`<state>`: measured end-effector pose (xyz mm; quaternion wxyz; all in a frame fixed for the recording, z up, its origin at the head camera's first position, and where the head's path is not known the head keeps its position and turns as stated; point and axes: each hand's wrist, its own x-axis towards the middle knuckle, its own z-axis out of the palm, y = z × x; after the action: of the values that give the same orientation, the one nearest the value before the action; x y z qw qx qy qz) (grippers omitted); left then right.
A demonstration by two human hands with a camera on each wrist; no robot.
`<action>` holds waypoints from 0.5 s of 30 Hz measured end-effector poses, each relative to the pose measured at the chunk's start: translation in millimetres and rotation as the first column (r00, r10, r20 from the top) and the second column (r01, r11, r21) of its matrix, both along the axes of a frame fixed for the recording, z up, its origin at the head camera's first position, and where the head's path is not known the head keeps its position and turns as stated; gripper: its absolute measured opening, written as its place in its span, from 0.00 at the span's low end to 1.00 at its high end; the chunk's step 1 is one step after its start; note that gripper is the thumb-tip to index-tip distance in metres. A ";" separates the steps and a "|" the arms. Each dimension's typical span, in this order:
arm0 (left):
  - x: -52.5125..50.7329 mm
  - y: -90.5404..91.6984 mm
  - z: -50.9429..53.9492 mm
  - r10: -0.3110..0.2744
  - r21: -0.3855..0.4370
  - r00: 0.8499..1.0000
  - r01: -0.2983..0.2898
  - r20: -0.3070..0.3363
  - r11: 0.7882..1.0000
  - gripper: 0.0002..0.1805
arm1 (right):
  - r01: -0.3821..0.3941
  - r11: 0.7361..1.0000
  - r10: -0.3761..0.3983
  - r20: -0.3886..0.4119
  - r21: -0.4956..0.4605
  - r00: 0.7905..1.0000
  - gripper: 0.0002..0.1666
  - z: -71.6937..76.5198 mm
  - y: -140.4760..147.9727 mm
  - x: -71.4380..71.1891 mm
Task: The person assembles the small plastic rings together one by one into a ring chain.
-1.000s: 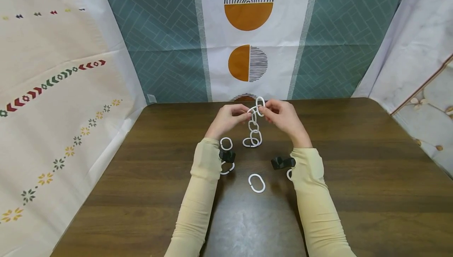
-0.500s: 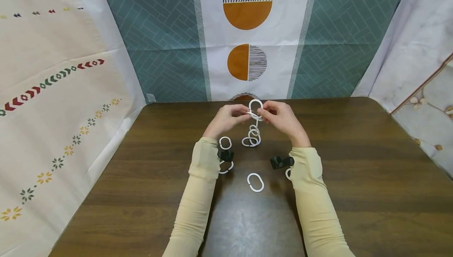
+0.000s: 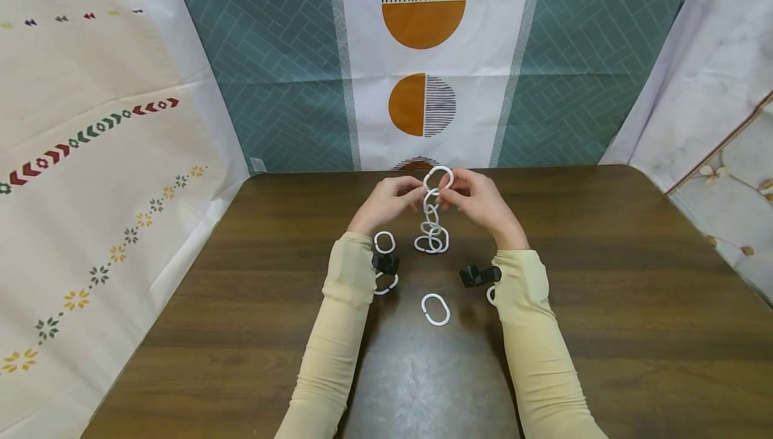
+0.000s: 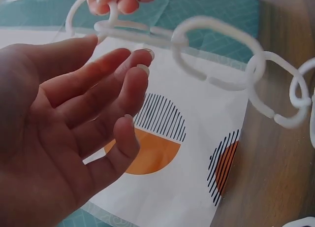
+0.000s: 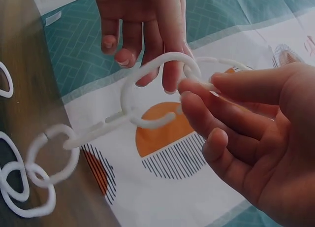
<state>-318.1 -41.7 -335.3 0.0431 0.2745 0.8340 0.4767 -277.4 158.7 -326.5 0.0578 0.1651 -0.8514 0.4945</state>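
As the right hand (image 3: 480,201) pinches a white plastic oval-link chain (image 3: 433,227), left hand (image 3: 389,203) relaxed, a black camera (image 3: 385,264) overlaps one near-left link (image 3: 382,292).

Head view: we log a slim white oval ring (image 3: 488,295) part-hidden by the pale yellow right sleeve (image 3: 522,311), another white ring (image 3: 386,291) by the black wrist block (image 3: 385,264). Left wrist view: right edge cuts the blurred white link chain (image 4: 253,72).

I can read no text, label, brand, number or sign in any of my views: neither on the chain of white links (image 4: 216,23) nor on the patterned cloth hangings (image 3: 374,56).
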 end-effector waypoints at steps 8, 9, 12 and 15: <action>2.7 0.5 1.9 0.036 0.025 0.998 -0.034 -0.060 0.999 0.11 | -0.041 0.999 0.041 0.051 -0.007 0.998 0.07 0.1 -0.1 0.1; 2.8 0.4 2.1 0.042 0.039 0.997 -0.040 -0.061 0.998 0.11 | -0.041 0.999 0.041 0.048 0.005 0.998 0.07 0.2 0.0 0.0; 2.8 0.2 2.4 0.055 0.076 0.996 -0.050 -0.063 0.996 0.11 | -0.045 0.998 0.044 0.034 0.044 0.998 0.09 0.2 0.5 0.2; 2.2 -0.2 2.0 0.069 0.099 0.995 -0.061 -0.078 0.993 0.11 | -0.063 0.997 0.062 0.027 0.044 0.998 0.08 0.0 1.2 1.1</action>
<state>-315.9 -42.0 -333.2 -0.0196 0.2681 0.8196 0.5060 -276.3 159.9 -326.5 0.0274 0.1866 -0.8573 0.4790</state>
